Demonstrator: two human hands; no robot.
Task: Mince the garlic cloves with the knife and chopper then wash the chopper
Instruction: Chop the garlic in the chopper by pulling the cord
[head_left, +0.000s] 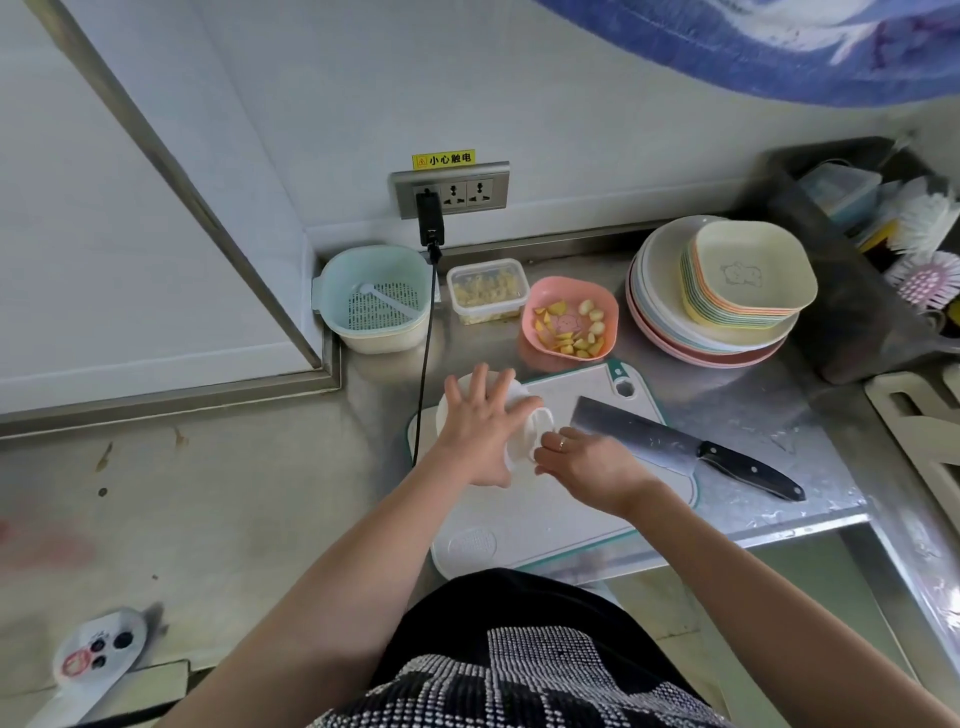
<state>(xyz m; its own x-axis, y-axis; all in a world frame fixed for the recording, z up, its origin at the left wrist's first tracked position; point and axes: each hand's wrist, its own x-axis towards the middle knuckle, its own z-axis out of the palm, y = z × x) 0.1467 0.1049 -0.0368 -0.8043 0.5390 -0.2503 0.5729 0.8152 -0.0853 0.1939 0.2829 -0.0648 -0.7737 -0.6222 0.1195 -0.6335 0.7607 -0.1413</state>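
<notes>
A: Where is the chopper (519, 421)?
B: On the left part of the white cutting board (550, 514), near its far end. It is a white round tub, mostly hidden under the left hand (480, 423).
A: How does that hand lie?
B: Flat on the lid, fingers (501, 384) straight and spread.
A: And the other?
B: The right hand (582, 462) sits just beside the chopper, its fingers curled and pinching a small white pull handle (540, 426) at the chopper's right side.
A: The knife (675, 449)?
B: A broad cleaver with a black handle, lying across the right edge of the board, the handle out over the steel bench (779, 415). Neither hand touches it.
A: Beyond the board?
B: A pink bowl (569, 319) with yellowish chunks, a clear box (487, 291) of pale pieces to its left, then a pale green strainer basket (376, 299). A stack of plates and bowls (722, 291) stands to the right.
</notes>
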